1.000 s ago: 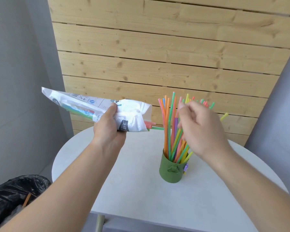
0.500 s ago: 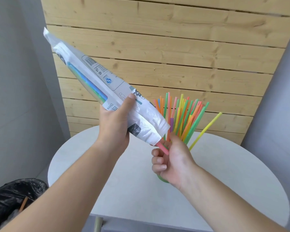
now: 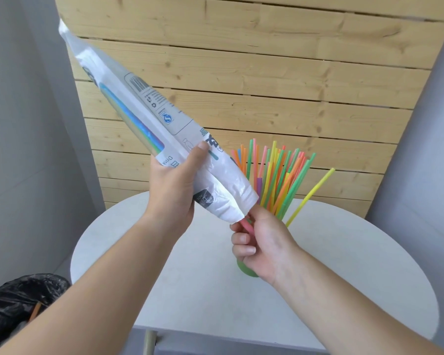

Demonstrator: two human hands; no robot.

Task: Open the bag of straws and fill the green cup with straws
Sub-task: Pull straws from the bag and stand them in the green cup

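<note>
Tilted steeper now, crinkly white plastic bag (image 3: 149,119) sits in left hand (image 3: 172,190)'s curled grip; right hand (image 3: 262,242) pinches pink straw (image 3: 247,224).

You have a bag (image 3: 144,119) of thin plastic film, glossy and crinkled at its mouth. The straws (image 3: 280,175) look like smooth, faintly shiny plastic. Your counter (image 3: 190,278) is smooth and matt, the wall planks (image 3: 241,73) are bare knotty wood, and the bin liner (image 3: 16,298) is glossy black plastic

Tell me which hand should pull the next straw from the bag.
Right. The right hand pinches the pink straw at the mouth of the bag, close by the green cup; the left hand grips the bag midway, holding it tilted.
</note>
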